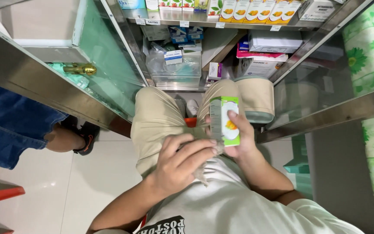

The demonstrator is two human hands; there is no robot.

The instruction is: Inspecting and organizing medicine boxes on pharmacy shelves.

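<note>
Right hand (pixel 239 138) grips a small green-and-white carton (pixel 224 120) upright over the person's lap, fingers wrapped round it. Left hand (pixel 182 162) presses a grey cloth (pixel 202 171) against the carton's near end, fingers half curled. Beyond, an open glass cabinet (pixel 109 69) holds shelves of medicine boxes (pixel 256 11).

Two hands are in view: the left hand (pixel 182 162) and the right hand (pixel 239 138). One green-and-white carton (pixel 224 120) is held upright. The upper shelf (pixel 174 17) carries six orange-and-yellow boxes (pixel 260 11) in a row. Below stand one clear plastic bin (pixel 174 69), one pink-edged box (pixel 260 55) and one small white box (pixel 214 70). One gold-coloured handle (pixel 81 68) shows behind the glass. One sandalled foot (pixel 83 136) belongs to a second person.
</note>
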